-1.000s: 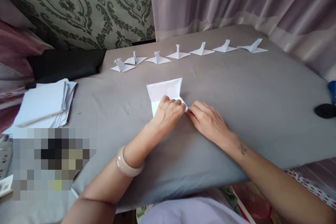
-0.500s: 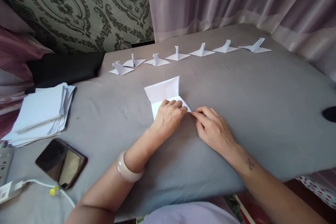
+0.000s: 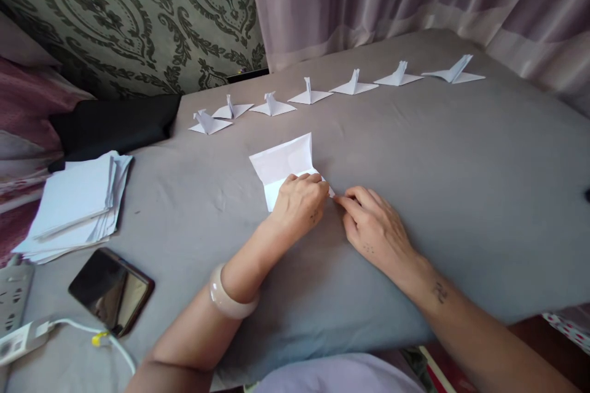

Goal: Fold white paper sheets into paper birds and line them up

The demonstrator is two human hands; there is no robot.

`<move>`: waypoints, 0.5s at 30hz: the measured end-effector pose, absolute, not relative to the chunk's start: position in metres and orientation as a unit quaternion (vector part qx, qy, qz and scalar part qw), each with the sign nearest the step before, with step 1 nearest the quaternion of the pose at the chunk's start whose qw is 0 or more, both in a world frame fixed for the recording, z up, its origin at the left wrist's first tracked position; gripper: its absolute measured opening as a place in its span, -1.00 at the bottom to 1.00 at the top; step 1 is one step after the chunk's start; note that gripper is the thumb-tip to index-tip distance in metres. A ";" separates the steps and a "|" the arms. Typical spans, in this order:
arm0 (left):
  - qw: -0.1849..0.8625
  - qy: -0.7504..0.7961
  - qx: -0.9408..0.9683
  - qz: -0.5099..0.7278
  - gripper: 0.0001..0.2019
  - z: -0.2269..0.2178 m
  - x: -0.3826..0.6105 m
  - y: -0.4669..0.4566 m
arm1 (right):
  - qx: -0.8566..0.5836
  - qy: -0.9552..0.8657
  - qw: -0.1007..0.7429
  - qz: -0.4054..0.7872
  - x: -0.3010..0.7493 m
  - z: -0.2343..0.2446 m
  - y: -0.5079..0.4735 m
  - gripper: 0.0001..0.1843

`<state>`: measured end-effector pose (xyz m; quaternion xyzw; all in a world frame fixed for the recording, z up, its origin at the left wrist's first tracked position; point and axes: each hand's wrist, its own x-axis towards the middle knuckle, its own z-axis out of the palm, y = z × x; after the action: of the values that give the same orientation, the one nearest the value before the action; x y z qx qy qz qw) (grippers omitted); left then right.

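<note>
Little has changed in the last second. The loose stack of white paper sheets at the left edge, the black smartphone and the white charger cable below it lie as they did, shifting in the view only because the head has turned. The partly folded white paper sheet has not moved on the grey cloth-covered bench. It lies near the middle, with its upper flap bare and its lower part under the left hand.

The right hand has moved slightly. A second ago it lay against the left hand, and it has since drawn a little to the right, so that only its fingertips meet the sheet's pointed right corner. As a judgement, the same crease is still being worked and no new fold has begun.

The left hand rests palm down on the sheet with its fingers bent and their tips pressing the paper. It grips nothing, and a pale bangle sits on its wrist. The right hand lies low on the cloth with thumb and forefinger drawn narrow at the corner. Whether paper is pinched between them cannot be told.

Along the far side stands a row of seven small folded white paper figures, well apart from both hands.
</note>
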<state>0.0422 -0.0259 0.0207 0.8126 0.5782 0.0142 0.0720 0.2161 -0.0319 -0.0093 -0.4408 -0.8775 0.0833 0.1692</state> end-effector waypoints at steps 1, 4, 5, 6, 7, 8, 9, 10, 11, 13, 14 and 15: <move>0.075 0.580 0.811 0.007 -0.74 0.022 0.043 -0.024 | -0.440 -0.876 0.175 0.090 0.217 -0.010 -0.031 -0.66; 0.088 0.585 0.806 -0.021 -0.76 0.028 0.047 -0.018 | -0.439 -0.871 0.189 0.115 0.219 -0.014 -0.029 -0.63; 0.095 0.586 0.804 -0.034 -0.76 0.030 0.047 -0.016 | -0.441 -0.868 0.192 0.122 0.219 -0.015 -0.028 -0.63; 0.101 0.587 0.802 -0.046 -0.77 0.032 0.047 -0.014 | -0.442 -0.867 0.193 0.127 0.219 -0.015 -0.027 -0.63; 0.107 0.587 0.800 -0.055 -0.77 0.034 0.047 -0.012 | -0.445 -0.865 0.192 0.130 0.219 -0.015 -0.027 -0.63; 0.112 0.586 0.800 -0.059 -0.77 0.035 0.046 -0.011 | -0.447 -0.864 0.191 0.132 0.218 -0.015 -0.026 -0.65; 0.116 0.583 0.802 -0.058 -0.78 0.035 0.045 -0.010 | -0.451 -0.862 0.189 0.134 0.217 -0.015 -0.025 -0.66; 0.121 0.580 0.804 -0.052 -0.78 0.035 0.043 -0.009 | -0.456 -0.858 0.190 0.138 0.216 -0.014 -0.024 -0.68; 0.127 0.574 0.808 -0.044 -0.79 0.034 0.041 -0.008 | -0.463 -0.853 0.192 0.147 0.216 -0.013 -0.023 -0.70; 0.142 0.563 0.813 -0.037 -0.78 0.031 0.037 -0.006 | -0.480 -0.836 0.202 0.175 0.214 -0.011 -0.020 -0.77; 0.149 0.560 0.814 -0.037 -0.77 0.030 0.036 -0.005 | -0.488 -0.826 0.206 0.191 0.213 -0.011 -0.018 -0.80; 0.153 0.559 0.814 -0.039 -0.76 0.030 0.035 -0.005 | -0.495 -0.818 0.208 0.204 0.212 -0.010 -0.016 -0.83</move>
<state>0.0352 -0.0049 0.0297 0.8142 0.5585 -0.0393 0.1534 0.2124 -0.0163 -0.0103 -0.4951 -0.8185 0.2043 0.2079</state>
